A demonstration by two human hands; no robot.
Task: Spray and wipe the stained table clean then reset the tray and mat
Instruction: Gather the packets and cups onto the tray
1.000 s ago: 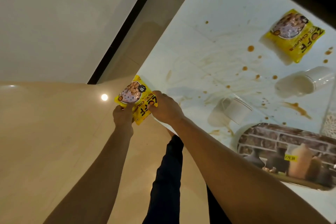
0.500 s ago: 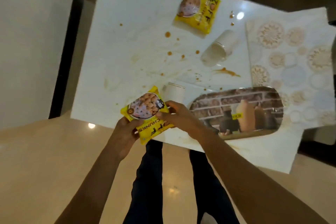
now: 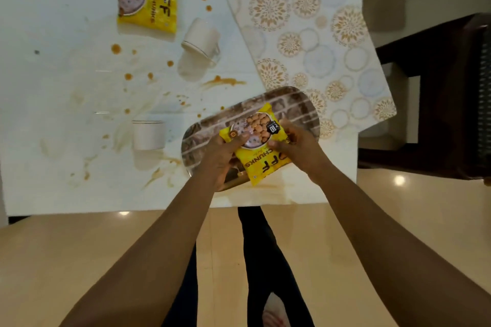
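Yellow snack packet (image 3: 261,146), at table's edge 1 s ago, now over tray (image 3: 305,103); left hand (image 3: 221,152) and right hand (image 3: 297,145) fingers curled, pinching it. I judge clearing underway, wiping not begun.

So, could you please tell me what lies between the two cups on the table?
Only stained tabletop: brown drops and smears lie between the tipped cup and the near cup, seen in the head view.
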